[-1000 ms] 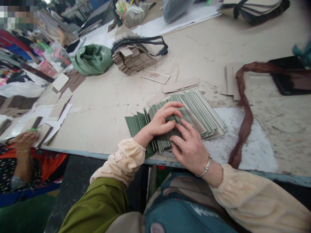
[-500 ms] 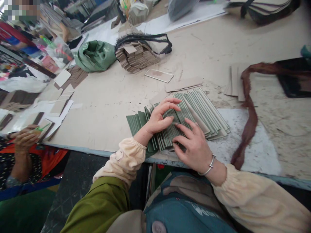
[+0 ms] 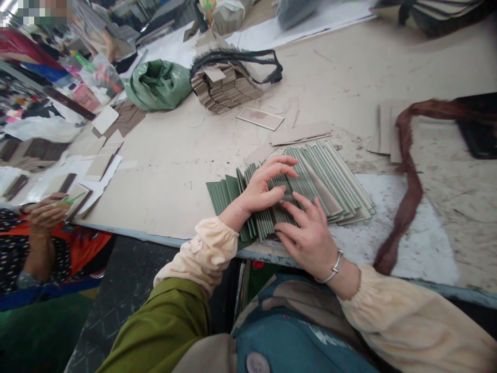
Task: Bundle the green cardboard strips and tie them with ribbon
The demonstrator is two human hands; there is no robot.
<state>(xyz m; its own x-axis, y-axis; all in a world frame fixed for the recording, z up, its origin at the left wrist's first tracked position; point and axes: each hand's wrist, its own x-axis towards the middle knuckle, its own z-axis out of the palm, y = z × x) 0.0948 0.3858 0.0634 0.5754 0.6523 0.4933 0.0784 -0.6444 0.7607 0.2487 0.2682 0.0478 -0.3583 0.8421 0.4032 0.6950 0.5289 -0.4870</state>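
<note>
A fanned row of thin green-edged panels (image 3: 334, 176) leans along the table's near side, its left end showing dark green faces. Over the middle of the row lies my left hand (image 3: 267, 184), fingers stretched apart and reaching across the panel tops. My right hand (image 3: 310, 233), with a bracelet at the wrist, rests at the row's near side, its spread fingertips touching the panel edges. Neither hand has a panel lifted. The hands cover part of the row, so the exact contact beneath the left palm is hidden.
Behind the row are flat grey-brown pieces (image 3: 298, 135) and a framed panel (image 3: 260, 118). Farther back sit a strapped bundle of brown pieces (image 3: 225, 88) and a green bag (image 3: 157, 85). A brown cloth strip (image 3: 407, 181) lies right. A co-worker's hand (image 3: 48, 212) works at left.
The whole view has shifted slightly, with the table things now a little farther right. My right fingers have moved a little along the panel edges; my left hand keeps much the same pose.
</note>
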